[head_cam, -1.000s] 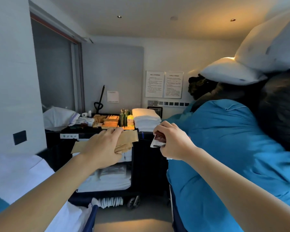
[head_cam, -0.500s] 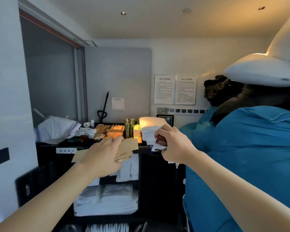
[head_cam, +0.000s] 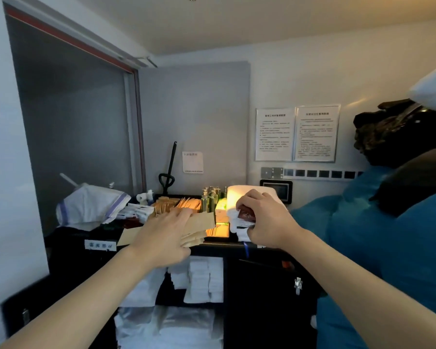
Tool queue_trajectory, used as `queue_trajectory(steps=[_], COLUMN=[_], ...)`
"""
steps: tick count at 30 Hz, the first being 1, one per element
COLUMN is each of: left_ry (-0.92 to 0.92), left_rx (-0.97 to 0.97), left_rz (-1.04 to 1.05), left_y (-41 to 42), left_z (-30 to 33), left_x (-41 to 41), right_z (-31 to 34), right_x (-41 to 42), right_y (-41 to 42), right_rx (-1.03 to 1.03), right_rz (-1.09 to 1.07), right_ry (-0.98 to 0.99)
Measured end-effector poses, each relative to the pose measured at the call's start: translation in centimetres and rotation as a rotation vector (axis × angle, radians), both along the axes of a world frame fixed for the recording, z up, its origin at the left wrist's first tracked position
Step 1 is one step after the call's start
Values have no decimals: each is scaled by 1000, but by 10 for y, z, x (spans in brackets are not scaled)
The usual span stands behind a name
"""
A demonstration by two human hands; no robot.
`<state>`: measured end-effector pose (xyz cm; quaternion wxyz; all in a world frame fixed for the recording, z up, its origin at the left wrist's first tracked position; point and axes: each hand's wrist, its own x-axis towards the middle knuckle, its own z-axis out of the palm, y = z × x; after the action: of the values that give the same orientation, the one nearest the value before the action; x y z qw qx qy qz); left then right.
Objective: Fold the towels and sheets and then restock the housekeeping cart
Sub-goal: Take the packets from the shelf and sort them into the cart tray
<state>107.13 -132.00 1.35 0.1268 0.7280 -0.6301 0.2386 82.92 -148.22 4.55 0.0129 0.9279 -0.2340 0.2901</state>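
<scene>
A black housekeeping cart (head_cam: 257, 250) stands ahead of me. My left hand (head_cam: 161, 238) grips a bundle of brown paper packets (head_cam: 202, 222) over the front edge of the cart's top tray. My right hand (head_cam: 264, 220) pinches a small bunch of white and dark red sachets (head_cam: 244, 217) just right of them. Behind my right hand a stack of folded white towels (head_cam: 237, 195) lies on the cart top. More folded white linen (head_cam: 202, 278) fills the shelves below, and sheets (head_cam: 166, 326) lie on the lowest shelf.
The top tray holds tan packets (head_cam: 176, 205), small green bottles (head_cam: 210, 199) and a crumpled white cloth (head_cam: 91, 205) at the left. A large blue laundry bag (head_cam: 388, 248) crowds the right side, with dark bags (head_cam: 398, 137) on it. A grey door and wall close the left.
The view has drawn closer to the cart and tilted up. Both hands have travelled forward with what they hold and now hover over the cart's top tray.
</scene>
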Motion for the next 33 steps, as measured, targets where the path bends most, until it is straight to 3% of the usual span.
queue_trajectory(steps=[9, 25, 33], left_ry=[69, 353, 423], left_rx=[61, 92, 123], left_rz=[73, 216, 289], left_y=[-78, -221, -270], left_z=[-19, -68, -103], left_x=[84, 348, 420], right_z=[-20, -37, -71], right_x=[80, 351, 438], right_y=[-98, -269, -328], right_rx=[68, 62, 128], right_rz=[65, 206, 288], right_ry=[3, 67, 73])
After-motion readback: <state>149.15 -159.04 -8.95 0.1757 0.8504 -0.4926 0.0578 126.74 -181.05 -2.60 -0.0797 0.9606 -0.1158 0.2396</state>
